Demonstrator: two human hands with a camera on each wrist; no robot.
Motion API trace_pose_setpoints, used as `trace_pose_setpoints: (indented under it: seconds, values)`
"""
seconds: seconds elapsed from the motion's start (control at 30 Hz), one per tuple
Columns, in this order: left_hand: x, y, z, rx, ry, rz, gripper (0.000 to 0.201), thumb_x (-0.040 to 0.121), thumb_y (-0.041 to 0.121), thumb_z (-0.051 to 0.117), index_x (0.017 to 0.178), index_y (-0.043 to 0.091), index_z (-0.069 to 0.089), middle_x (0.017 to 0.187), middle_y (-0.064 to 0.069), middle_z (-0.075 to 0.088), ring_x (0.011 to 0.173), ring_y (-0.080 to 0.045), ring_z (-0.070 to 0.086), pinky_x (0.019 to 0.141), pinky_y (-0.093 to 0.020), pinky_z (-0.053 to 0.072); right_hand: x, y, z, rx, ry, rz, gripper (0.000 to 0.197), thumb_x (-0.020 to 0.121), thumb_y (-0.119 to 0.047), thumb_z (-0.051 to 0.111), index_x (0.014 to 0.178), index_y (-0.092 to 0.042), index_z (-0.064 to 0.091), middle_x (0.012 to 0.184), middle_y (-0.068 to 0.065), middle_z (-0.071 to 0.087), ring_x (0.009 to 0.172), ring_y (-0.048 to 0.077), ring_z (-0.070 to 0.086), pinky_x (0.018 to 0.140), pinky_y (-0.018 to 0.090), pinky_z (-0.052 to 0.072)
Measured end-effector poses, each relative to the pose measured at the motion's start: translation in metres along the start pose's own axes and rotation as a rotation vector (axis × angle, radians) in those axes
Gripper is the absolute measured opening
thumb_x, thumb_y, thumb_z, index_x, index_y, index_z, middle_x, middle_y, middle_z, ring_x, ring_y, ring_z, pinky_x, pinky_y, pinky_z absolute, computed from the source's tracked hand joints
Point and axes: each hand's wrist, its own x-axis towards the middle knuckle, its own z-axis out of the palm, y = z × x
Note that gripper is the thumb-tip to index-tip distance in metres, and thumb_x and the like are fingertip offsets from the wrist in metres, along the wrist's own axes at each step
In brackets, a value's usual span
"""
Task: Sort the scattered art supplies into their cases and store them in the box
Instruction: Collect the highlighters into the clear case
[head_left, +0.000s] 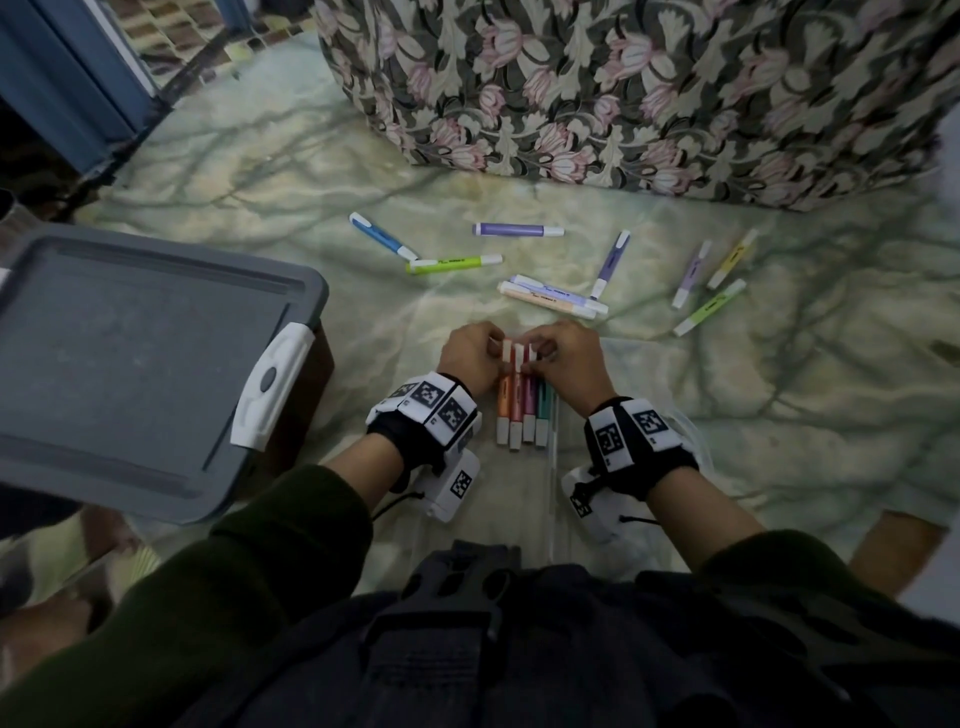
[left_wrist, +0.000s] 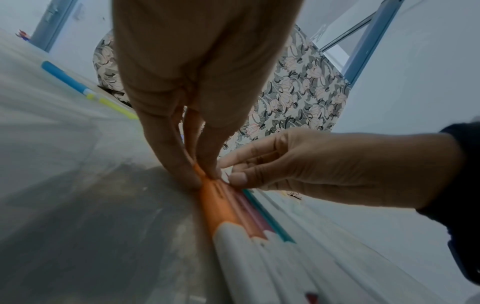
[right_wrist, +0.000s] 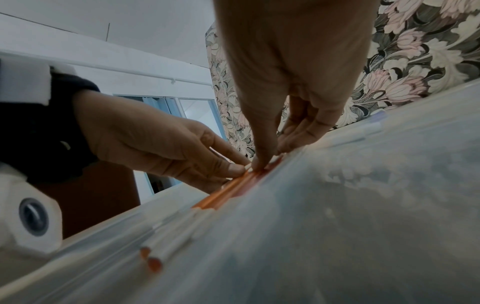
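A: Markers (head_left: 521, 410), four of them, lie side by side between the wrists, long axes running six to twelve o'clock from the person, white ends nearest the body.

B: And the hands?

A: Both sit at the far caps. The left hand (head_left: 470, 354) pinches the orange marker (left_wrist: 218, 203) at the left of the row; the right hand (head_left: 566, 358) curls its fingers (left_wrist: 237, 178) onto the caps beside it, pressing the row together. The two hands touch fingertip to fingertip.

B: Is the case there?

A: A clear case (head_left: 553, 467) seems to lie under and to the three o'clock side of the row, hard to make out. The row looks about to be seated in it, so the markers need to stay parallel.

B: Farther out?

A: Loose markers (head_left: 553, 299) lie scattered from eleven to two o'clock; the nearest pair is just beyond the right hand, so that hand is closer. The storage box (head_left: 145, 364), lid shut, stands at nine o'clock.
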Motion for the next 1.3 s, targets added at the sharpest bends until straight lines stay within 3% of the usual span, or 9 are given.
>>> trace_pose_setpoints:
  seconds: [0.27,0.4,0.57,0.63,0.7,0.87,1.0,1.17,1.3]
  values:
    - [0.004,0.003,0.002,-0.034,0.053,-0.027,0.037,0.076,0.011,0.071,0.11,0.007,0.057,0.114,-0.012,0.062,0.107,-0.025,0.057,0.088,-0.03,0.044,0.007,0.004,0.004,0.039,0.051,0.01,0.021,0.067,0.001,0.074,0.086,-0.003,0.071,0.083,0.018,0.068,0.077,0.028,0.061,0.078,0.043,0.05]
    - [0.003,0.003,-0.003,-0.054,0.009,0.013,0.042,0.074,0.015,0.075,0.111,0.004,0.058,0.111,-0.013,0.063,0.103,-0.026,0.059,0.087,-0.03,0.047,0.01,0.004,0.0,0.031,0.005,-0.008,0.02,0.068,0.001,0.074,0.088,-0.002,0.071,0.085,0.019,0.068,0.073,0.023,0.059,0.074,0.032,0.05]
    - [0.021,0.008,-0.032,-0.128,0.059,0.068,0.023,0.085,0.015,0.064,0.102,-0.001,0.064,0.099,-0.022,0.068,0.084,-0.033,0.067,0.08,-0.04,0.055,0.04,-0.011,-0.011,0.061,0.039,-0.053,0.02,0.079,0.002,0.061,0.094,-0.005,0.072,0.093,0.012,0.071,0.072,0.01,0.058,0.065,0.002,0.04]
    - [0.039,0.004,-0.051,-0.153,0.146,0.072,0.019,0.087,0.01,0.06,0.099,-0.004,0.064,0.094,-0.025,0.069,0.079,-0.034,0.066,0.077,-0.042,0.055,0.058,-0.022,-0.013,0.015,0.01,-0.101,0.022,0.08,0.001,0.059,0.098,-0.007,0.071,0.097,0.014,0.069,0.082,0.018,0.063,0.077,0.017,0.049]
    - [0.063,-0.005,-0.07,-0.122,0.244,0.045,0.02,0.086,0.008,0.057,0.101,-0.002,0.066,0.101,-0.023,0.068,0.09,-0.034,0.065,0.083,-0.036,0.052,0.079,-0.028,-0.01,-0.111,-0.064,-0.137,0.025,0.083,-0.004,0.059,0.105,-0.011,0.068,0.104,0.016,0.064,0.096,0.027,0.06,0.089,0.033,0.045]
    - [0.114,-0.032,-0.09,0.01,0.467,-0.247,0.04,0.088,0.014,0.05,0.128,0.008,0.047,0.137,-0.019,0.035,0.125,-0.035,0.035,0.102,-0.034,0.03,0.123,-0.038,0.005,-0.347,-0.232,-0.24,0.038,0.088,-0.008,0.056,0.126,-0.012,0.056,0.13,0.013,0.051,0.124,0.03,0.041,0.102,0.032,0.03]
    - [0.131,-0.035,-0.086,-0.013,0.4,-0.466,0.059,0.091,0.026,0.05,0.143,0.017,0.024,0.144,-0.019,0.021,0.131,-0.036,0.023,0.105,-0.04,0.028,0.141,-0.04,0.015,-0.448,-0.311,-0.275,0.043,0.088,-0.01,0.058,0.131,-0.012,0.052,0.135,0.01,0.048,0.128,0.028,0.036,0.101,0.033,0.031]
    - [0.143,-0.04,-0.091,0.173,0.311,-0.44,0.044,0.09,0.015,0.052,0.131,0.003,0.04,0.14,-0.02,0.027,0.125,-0.038,0.033,0.105,-0.041,0.032,0.145,-0.035,0.014,-0.444,-0.329,-0.207,0.028,0.083,-0.01,0.064,0.11,-0.012,0.061,0.113,0.012,0.061,0.107,0.029,0.055,0.074,0.029,0.039]
    - [0.143,-0.044,-0.093,0.029,0.308,-0.328,0.032,0.087,-0.001,0.05,0.118,0.005,0.05,0.129,-0.022,0.042,0.113,-0.04,0.049,0.092,-0.039,0.044,0.138,-0.036,0.01,-0.488,-0.337,-0.133,0.027,0.083,-0.009,0.063,0.111,-0.007,0.062,0.114,0.016,0.06,0.104,0.033,0.058,0.079,0.033,0.045]
